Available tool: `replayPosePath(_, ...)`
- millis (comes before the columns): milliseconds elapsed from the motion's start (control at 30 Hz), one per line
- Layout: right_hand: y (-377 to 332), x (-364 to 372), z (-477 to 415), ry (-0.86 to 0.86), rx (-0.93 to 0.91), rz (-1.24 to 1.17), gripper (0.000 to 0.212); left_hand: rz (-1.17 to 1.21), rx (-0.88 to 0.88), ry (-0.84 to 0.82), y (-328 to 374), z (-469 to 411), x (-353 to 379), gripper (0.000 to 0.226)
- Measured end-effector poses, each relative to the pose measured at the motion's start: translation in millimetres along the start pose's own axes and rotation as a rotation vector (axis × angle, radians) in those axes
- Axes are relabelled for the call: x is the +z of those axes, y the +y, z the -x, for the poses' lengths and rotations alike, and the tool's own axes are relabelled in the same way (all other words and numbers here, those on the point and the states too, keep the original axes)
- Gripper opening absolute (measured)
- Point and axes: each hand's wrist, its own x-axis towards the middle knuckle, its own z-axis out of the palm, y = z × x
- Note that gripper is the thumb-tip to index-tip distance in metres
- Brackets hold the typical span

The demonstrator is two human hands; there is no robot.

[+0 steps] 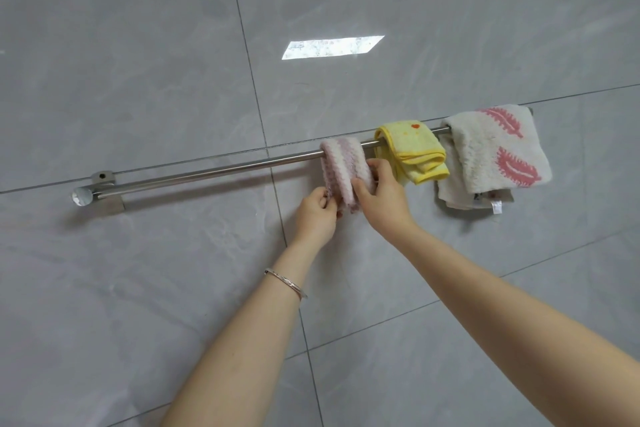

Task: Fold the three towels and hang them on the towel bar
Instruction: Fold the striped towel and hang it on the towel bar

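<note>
The fingers of the left hand (317, 215) pinch the lower left edge of the pink-and-white striped towel (343, 168), while the right hand (382, 192) grasps the same towel's lower right part, thumb in front and fingers curled over its side. This folded towel is draped over the towel bar (207, 172), near its middle. Just to the right hangs the folded yellow towel (412, 149), and farther right, touching it, the white towel with pink leaf prints (491, 152). A thin bracelet (285, 282) circles the left wrist. The bar is fixed to a grey tiled wall (138, 45).
</note>
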Motion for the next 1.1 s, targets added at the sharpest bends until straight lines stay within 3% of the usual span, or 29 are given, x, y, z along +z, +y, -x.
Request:
replayPosePath(200,1.7,-0.7,8.0,-0.032,0.092,-0.062,0.032,0.132,-0.088,-0.04,-6.4,4.5,2.0,0.016)
replayPosePath(333,2.6,0.4,17.3,-0.019,0.17,-0.159,0.032,0.145,-0.166,-0.055,-7.3,9.9,1.9,0.033)
replayPosePath(500,3.7,0.8,33.0,-0.024,0.251,-0.207,0.031,0.243,-0.262,0.049,-11.3,18.1,4.9,0.034)
replayPosePath(800,12.6,2.7,55.1,-0.151,0.291,-0.071,0.057,0.279,-0.336,0.188,-9.4,32.8,13.4,0.031)
replayPosePath(967,15.9,1.5,63.7,-0.295,0.267,-0.073,0.047,0.333,-0.322,0.234,-3.1,43.8,16.6,0.02)
replayPosePath(1100,13.4,-1.7,64.1,-0.332,0.241,-0.168,0.018,0.35,-0.314,0.305,2.5,52.1,17.2,0.022)
